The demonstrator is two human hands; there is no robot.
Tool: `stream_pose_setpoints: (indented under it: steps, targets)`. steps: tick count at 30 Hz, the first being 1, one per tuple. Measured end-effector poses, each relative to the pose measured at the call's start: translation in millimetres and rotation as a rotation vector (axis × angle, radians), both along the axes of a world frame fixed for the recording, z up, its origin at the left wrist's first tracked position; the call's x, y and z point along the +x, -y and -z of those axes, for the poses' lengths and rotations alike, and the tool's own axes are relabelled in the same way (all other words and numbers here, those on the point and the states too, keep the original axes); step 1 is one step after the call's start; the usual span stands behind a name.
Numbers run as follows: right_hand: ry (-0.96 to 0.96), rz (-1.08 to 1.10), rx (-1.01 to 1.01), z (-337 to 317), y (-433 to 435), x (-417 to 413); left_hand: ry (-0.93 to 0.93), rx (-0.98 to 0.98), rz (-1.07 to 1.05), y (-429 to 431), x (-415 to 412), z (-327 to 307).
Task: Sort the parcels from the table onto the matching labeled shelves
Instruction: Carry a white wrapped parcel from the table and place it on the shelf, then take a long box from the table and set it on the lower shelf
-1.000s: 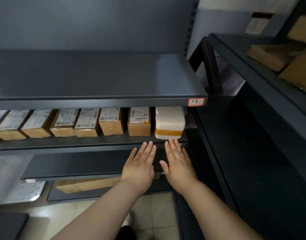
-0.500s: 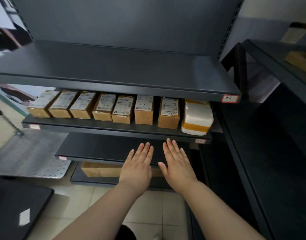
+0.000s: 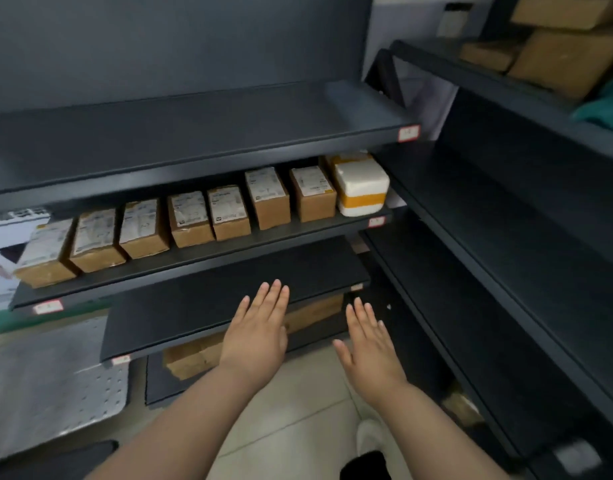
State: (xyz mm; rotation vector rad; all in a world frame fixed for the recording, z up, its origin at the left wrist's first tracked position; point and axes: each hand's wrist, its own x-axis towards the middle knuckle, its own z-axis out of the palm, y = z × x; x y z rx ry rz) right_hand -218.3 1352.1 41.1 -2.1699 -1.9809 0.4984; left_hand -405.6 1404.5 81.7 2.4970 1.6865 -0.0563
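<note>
The left hand [image 3: 255,337] and right hand [image 3: 371,355] are being held flat, grips released, below the white foam parcel [image 3: 362,187] on the shelf [image 3: 211,252]; seemingly 1 placement is being ended, another parcel being needed.

A dark grey metal shelving unit [image 3: 201,133] is standing straight ahead, and its solid back panel [image 3: 177,39] is closing off the view behind it. A second shelving unit [image 3: 513,244] of the same colour is running along the right side and is meeting the first one at the corner. Above this corner a pale wall [image 3: 402,26] is showing. Light beige floor tiles [image 3: 298,407] are covering the ground below. At the lower left a grey perforated metal sheet [image 3: 55,389] is showing beside the first unit. Soft light is giving a weak shine on the upper shelf board [image 3: 350,98].
</note>
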Motion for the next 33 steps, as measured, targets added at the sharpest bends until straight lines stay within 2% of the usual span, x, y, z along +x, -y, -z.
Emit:
stream_pose_setpoints:
  steps: [5,8,14,20,27,33]
  targets:
    - [-0.012,0.260,-0.030,4.2,88.2,15.7,0.066,-0.024,0.235,30.6,30.9,-5.1]
    - [0.004,0.482,-0.012,-4.3,145.8,36.7,0.071,0.017,0.461,62.2,71.6,-7.3]
    - [-0.018,0.867,0.032,-15.9,297.4,61.5,0.060,0.032,0.901,171.3,165.1,-9.7]
    - [0.047,1.248,-0.025,-17.2,499.8,72.7,0.077,-0.016,1.306,359.6,252.4,-13.9]
    - [0.123,1.715,-0.053,-34.2,758.7,24.9,0.093,-0.130,1.794,640.7,280.0,-3.8]
    - [0.102,2.040,-0.022,-35.2,886.1,-31.5,0.117,-0.170,2.085,806.5,278.3,-9.8]
